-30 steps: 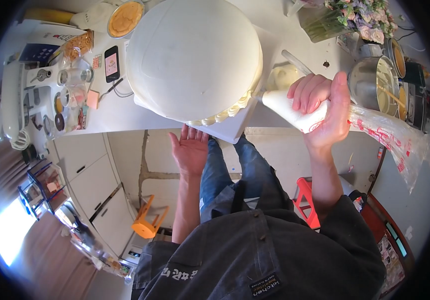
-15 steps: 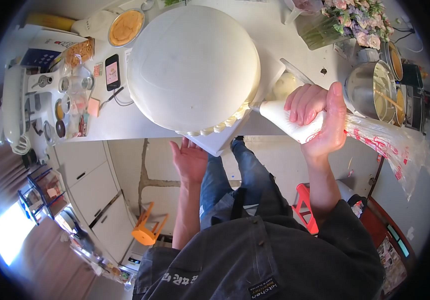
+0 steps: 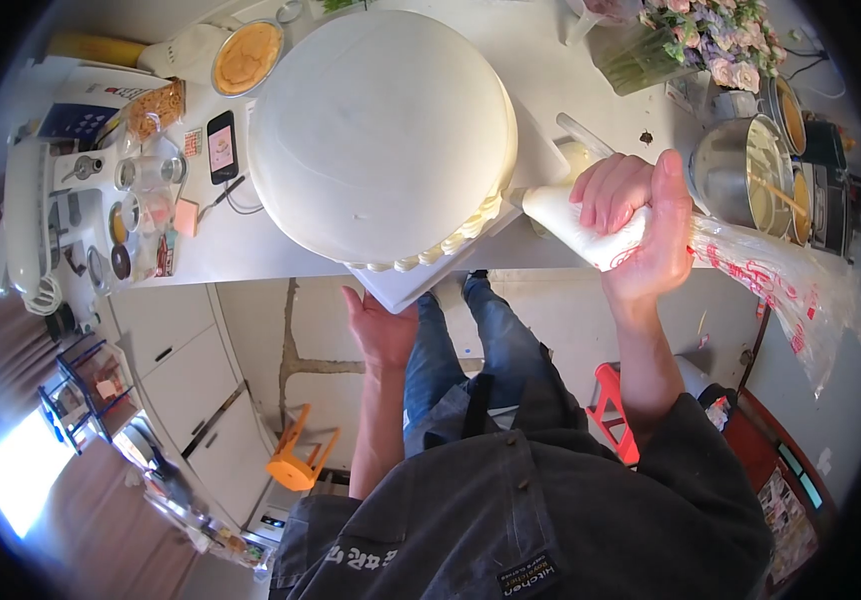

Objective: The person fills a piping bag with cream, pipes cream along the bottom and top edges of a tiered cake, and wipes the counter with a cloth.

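Note:
A large round cake point(image 3: 381, 130) with smooth white cream stands on a white square board point(image 3: 403, 288), one corner of which juts past the table's front edge. Piped cream beads point(image 3: 466, 232) run along the cake's lower edge at the front right. My right hand point(image 3: 641, 220) is wrapped round a filled piping bag point(image 3: 579, 222), whose tip touches or nearly touches the beads at the cake's right side. Below the board's corner is my left hand point(image 3: 383, 328), palm up, its fingertips hidden beneath the board, the thumb apart.
Left on the table point(image 3: 211, 255) lie a phone point(image 3: 222, 148), jars and a mixer point(image 3: 31, 220). A round tin point(image 3: 248, 58) stands behind. At the right are a metal bowl point(image 3: 741, 175) and flowers point(image 3: 716, 40). Orange point(image 3: 296, 465) and red point(image 3: 611, 410) stools stand below.
The board has turned under the cake, its front corner shifting left over my left hand's fingers. More beads show at the right, and my right hand stays closed on the bag.

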Available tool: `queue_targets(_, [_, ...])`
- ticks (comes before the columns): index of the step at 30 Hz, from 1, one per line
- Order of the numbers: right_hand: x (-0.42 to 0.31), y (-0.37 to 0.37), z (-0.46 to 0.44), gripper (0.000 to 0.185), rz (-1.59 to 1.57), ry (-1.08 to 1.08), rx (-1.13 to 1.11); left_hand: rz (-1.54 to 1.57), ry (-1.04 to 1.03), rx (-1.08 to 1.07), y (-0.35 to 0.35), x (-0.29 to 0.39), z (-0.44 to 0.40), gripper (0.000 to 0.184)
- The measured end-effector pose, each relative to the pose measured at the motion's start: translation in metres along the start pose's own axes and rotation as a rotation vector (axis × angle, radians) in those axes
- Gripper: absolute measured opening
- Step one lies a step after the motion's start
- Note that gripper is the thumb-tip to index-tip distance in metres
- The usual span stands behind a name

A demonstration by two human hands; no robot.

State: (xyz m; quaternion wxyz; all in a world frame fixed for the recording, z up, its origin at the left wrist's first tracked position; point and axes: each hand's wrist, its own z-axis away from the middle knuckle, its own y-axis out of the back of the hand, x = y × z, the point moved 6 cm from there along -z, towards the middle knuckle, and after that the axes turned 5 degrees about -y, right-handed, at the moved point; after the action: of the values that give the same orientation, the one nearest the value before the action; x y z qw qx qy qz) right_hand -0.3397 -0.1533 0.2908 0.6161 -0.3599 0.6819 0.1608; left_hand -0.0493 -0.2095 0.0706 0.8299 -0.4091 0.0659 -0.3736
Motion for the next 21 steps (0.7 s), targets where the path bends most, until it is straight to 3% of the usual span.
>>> queue_targets(2, [0.001, 0.002, -0.001, 0.051, 0.010, 0.009, 0.006, -0.016, -0.024, 0.039, 0.001, 0.001, -0.001, 0.061])
queue_targets(11, [0.000, 0.001, -0.002, 0.051, -0.018, -0.014, 0.002, 0.073, -0.040, -0.171, -0.004, 0.002, -0.004, 0.051])
queue_targets(14, [0.002, 0.002, -0.003, 0.052, 0.012, -0.005, 0.013, 0.029, -0.026, -0.086, -0.010, -0.001, -0.002, 0.048])
queue_targets(21, [-0.002, 0.000, -0.001, 0.052, -0.005, -0.038, -0.025, 0.105, -0.040, -0.124, -0.003, 0.004, -0.007, 0.049])
